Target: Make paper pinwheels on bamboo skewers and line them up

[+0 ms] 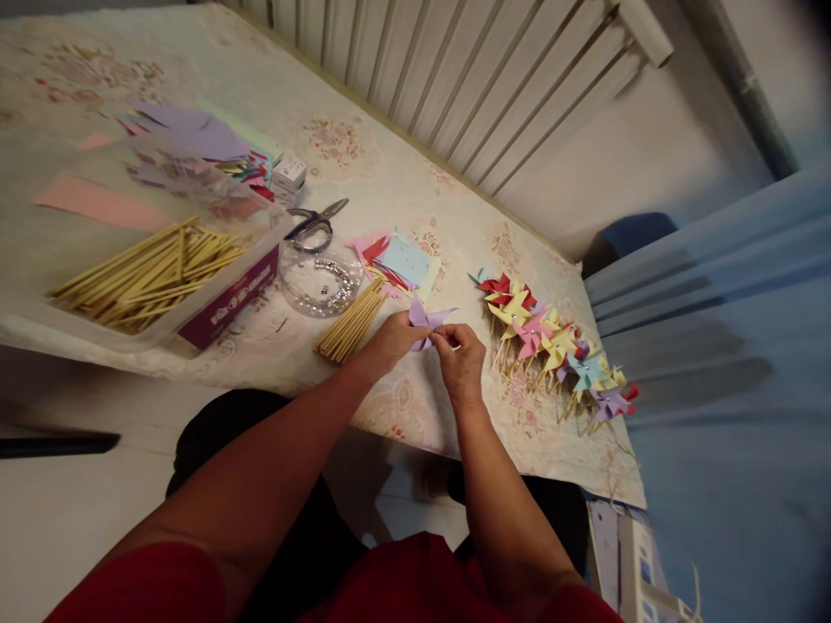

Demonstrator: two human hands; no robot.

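Observation:
A purple paper pinwheel [428, 319] is held over the table between both hands. My left hand [391, 341] is closed on its left side, fingers pinched on the paper. My right hand [462, 353] is closed in a pinch at the pinwheel's centre; whatever small thing it presses there is hidden. A short bundle of wooden sticks [351, 325] lies just left of my left hand. A row of finished coloured pinwheels on sticks [555, 346] lies to the right of my right hand.
A stack of cut coloured paper squares [401, 260], a clear round dish of small shiny pins [318, 285], scissors [315, 224] and a box of sticks [156, 275] sit farther back. Loose coloured paper sheets [188, 138] lie at the far left. The table edge [493, 459] is close to my body.

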